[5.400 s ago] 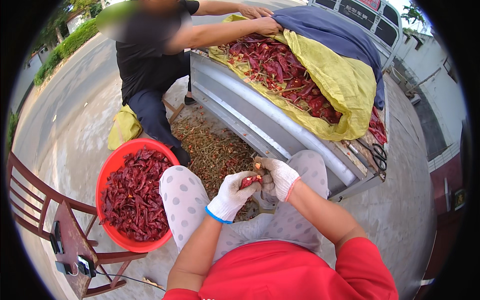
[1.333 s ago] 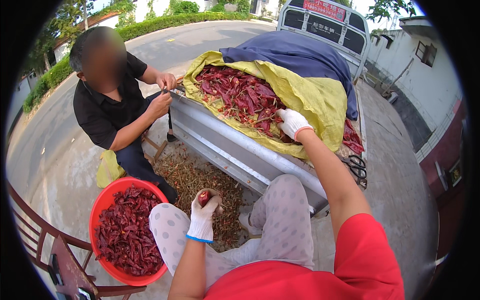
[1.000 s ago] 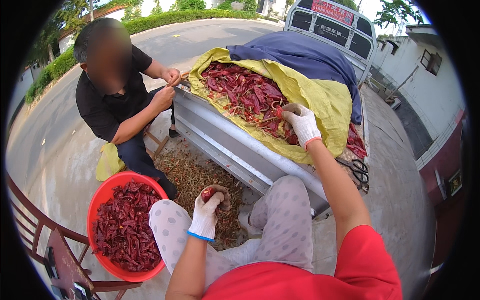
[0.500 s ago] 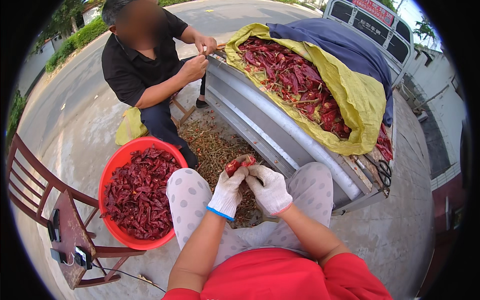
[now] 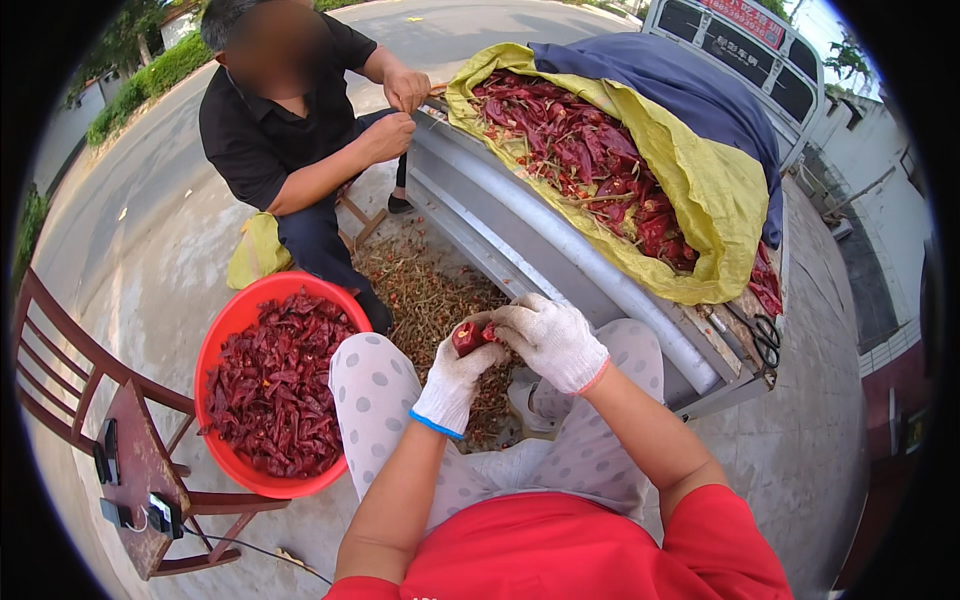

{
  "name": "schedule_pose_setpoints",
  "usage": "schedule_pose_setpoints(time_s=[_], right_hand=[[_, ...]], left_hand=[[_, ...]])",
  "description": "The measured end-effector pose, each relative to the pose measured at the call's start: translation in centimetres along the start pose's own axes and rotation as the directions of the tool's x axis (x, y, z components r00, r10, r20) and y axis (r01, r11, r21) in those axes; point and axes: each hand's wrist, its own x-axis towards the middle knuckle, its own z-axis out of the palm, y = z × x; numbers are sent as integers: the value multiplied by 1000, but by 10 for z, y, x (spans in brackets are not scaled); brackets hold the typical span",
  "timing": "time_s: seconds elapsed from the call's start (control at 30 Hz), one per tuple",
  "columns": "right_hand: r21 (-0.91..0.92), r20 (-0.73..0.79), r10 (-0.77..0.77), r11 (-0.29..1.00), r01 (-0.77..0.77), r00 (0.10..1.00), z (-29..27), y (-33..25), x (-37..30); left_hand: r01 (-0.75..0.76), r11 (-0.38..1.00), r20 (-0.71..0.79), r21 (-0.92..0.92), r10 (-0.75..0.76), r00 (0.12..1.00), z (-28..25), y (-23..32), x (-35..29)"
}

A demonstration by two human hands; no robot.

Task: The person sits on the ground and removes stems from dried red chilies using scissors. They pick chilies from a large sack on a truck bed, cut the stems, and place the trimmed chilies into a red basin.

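Note:
A dried red chili pepper (image 5: 466, 339) is held over my lap in my left hand (image 5: 455, 385), its fingers closed round the pod. My right hand (image 5: 556, 343) has its fingertips closed at the pod's right end, where a smaller red piece shows; the exact pinch is partly hidden. Both hands wear white knit gloves. To the left stands a red plastic tub (image 5: 211, 375) heaped with dried red chilies (image 5: 275, 390). At the upper right, an open yellow woven sack (image 5: 735, 205) is full of more dried chilies (image 5: 590, 150).
A co-worker (image 5: 270, 130) sits at the far left, both hands together. The sack lies on a metal truck bed (image 5: 590, 270) with black-handled scissors (image 5: 766, 342) at its corner. Stems litter the ground (image 5: 430, 300). A wooden chair (image 5: 140, 430) holding small devices stands left.
My right hand has moved slightly up and turned over the pepper, its fingers now reaching left across the pod's end. The left hand keeps hold, nearly in place.

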Motion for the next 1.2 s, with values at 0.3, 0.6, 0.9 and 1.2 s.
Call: schedule_pose_setpoints(time_s=[0.3,0.6,0.9,1.2], right_hand=[[65,-165,-157,983,170,974,7,16,-11],[117,-129,-88,988,103,988,12,8,-15],[799,601,517,-395,-453,610,35,7,-14],[753,278,563,375,-540,779,18,33,4]], left_hand=[[73,972,10,223,-77,997,10,13,-5],[64,990,-8,127,-64,998,0,-2,-6],[45,999,-130,30,-41,991,5,-11,-7],[75,876,-24,-477,-98,995,-15,5,5]])
